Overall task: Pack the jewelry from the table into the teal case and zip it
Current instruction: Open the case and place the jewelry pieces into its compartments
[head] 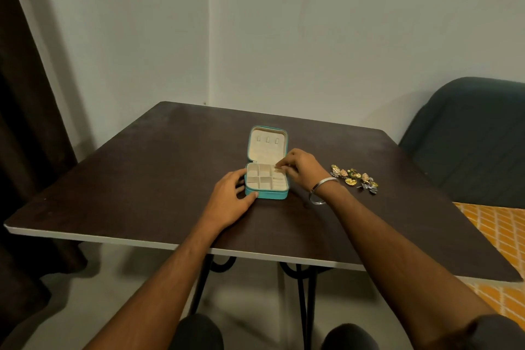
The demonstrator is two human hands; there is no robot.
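Observation:
The teal case [267, 194] lies open in the middle of the dark table [142, 179], its lid up and its cream compartments showing. My left hand [231, 199] rests against the case's left front corner, thumb on the front edge and fingers along the left side. My right hand [301, 169] hovers over the case's right rear compartment with fingertips pinched together; whether a small piece sits between them is too small to tell. A pile of jewelry [353, 177], gold, yellow and silver pieces, lies on the table to the right of that hand.
A silver bangle [321, 192] circles my right wrist. A dark chair [468, 136] stands at the right behind the table, with an orange patterned cloth [500, 236] below it. The wall is close behind the table. A dark curtain [22, 122] hangs at the left.

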